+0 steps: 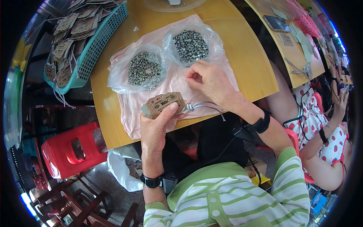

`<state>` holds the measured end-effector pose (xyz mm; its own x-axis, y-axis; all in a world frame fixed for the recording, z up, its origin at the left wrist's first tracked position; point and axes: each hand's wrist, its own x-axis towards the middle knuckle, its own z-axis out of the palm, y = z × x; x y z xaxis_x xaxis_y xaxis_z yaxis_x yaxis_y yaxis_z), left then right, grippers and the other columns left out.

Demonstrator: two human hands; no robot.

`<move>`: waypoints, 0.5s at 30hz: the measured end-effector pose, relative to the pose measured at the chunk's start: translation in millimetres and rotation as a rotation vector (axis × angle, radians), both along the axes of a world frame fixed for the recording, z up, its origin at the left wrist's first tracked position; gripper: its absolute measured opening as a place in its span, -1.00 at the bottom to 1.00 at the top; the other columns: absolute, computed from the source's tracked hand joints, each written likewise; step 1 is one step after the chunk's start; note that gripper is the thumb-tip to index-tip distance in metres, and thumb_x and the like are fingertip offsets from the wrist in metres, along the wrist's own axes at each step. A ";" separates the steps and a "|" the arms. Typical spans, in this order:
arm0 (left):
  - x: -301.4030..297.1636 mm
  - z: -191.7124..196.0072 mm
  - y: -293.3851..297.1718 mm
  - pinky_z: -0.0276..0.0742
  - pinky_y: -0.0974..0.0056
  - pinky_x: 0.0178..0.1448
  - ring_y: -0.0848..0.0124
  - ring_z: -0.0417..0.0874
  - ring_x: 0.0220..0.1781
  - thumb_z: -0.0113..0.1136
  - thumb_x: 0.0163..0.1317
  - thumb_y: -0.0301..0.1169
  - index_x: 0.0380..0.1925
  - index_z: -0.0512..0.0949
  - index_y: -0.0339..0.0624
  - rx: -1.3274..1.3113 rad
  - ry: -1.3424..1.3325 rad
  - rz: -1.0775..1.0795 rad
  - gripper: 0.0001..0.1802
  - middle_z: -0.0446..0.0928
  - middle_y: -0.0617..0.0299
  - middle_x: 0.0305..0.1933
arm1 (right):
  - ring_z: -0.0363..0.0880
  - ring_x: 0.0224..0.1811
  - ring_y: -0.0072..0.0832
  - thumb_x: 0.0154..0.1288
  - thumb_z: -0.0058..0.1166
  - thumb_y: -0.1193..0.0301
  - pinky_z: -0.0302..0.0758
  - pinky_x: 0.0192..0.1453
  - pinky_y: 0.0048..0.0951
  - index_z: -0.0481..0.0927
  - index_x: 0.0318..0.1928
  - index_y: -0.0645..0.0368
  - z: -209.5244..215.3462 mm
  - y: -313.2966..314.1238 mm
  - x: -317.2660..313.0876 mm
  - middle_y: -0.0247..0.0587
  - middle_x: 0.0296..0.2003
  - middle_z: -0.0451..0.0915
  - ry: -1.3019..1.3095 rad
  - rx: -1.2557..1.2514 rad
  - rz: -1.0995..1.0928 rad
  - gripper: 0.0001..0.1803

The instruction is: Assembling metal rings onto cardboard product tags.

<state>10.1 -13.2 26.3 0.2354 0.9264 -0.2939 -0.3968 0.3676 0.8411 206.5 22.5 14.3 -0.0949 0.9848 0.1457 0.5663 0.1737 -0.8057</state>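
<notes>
My left hand [154, 128] grips a brown card tag [160, 105] with a scalloped edge and dark print, thumb on its face. Grey cords [200, 105] trail from the tag's right end over the table edge. My right hand [215, 85] hovers above the pink cloth [130, 113], thumb and fingers pinched together; whatever may be between them is too small to make out. Just beyond it lies an open clear plastic bag full of small shiny metal pieces [191, 46]. To its left a second clear bag holds small ring-like metal pieces [143, 72].
A turquoise basket [96, 49] heaped with corded tags [83, 26] stands at the left. Below it is a red stool [56, 149]. On the right, another table [298, 73] bears a phone [276, 23] and tags; a person [314, 117] sits close beside it.
</notes>
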 end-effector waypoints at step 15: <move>-2.0 2.2 0.4 0.68 0.33 -0.22 0.37 0.69 -0.28 0.25 0.18 -0.51 -0.13 0.52 -0.37 -0.023 -0.120 0.027 -0.74 0.64 0.05 -0.24 | 0.37 -0.49 -0.82 0.24 0.21 0.39 0.22 -0.52 -0.82 0.61 -0.15 0.23 28.9 -6.9 -5.0 -0.45 -0.41 0.56 0.922 -0.859 0.188 -0.78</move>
<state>8.1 -12.8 28.5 0.2449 0.9262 -0.2865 -0.5038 0.3741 0.7786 201.4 15.6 43.3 -0.4467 0.7770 -0.4435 -0.2376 -0.5810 -0.7785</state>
